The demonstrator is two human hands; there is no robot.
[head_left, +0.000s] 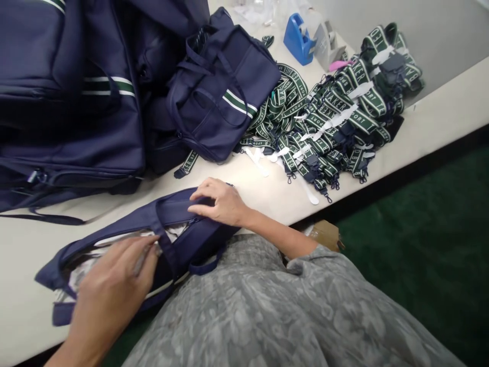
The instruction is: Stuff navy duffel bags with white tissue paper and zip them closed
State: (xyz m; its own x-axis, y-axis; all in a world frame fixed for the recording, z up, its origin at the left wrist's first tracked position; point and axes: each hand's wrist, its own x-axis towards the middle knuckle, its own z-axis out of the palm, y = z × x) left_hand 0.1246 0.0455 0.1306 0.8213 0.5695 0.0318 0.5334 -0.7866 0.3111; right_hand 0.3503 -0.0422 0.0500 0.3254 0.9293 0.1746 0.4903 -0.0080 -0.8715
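A navy blue bag [132,219] lies on the table with its long zipped top open, and crumpled white stuffing shows inside. My left hand [118,280] is closed in a pinch above the opening, beside one of the bag's straps [163,237]. Between its fingertips is a small pale bit too unclear to name. At the bag's right end rests my right hand [219,201], its thumb and fingers curved and apart near the zip. Under my right wrist the far end of the bag is partly hidden.
Large navy bags [110,127] are piled at the back left, with a smaller navy bag [225,92] beside them. Green lettered straps [336,112] with clips lie heaped to the right. Behind stand a blue tape dispenser [298,41] and a grey tape dispenser [325,46].
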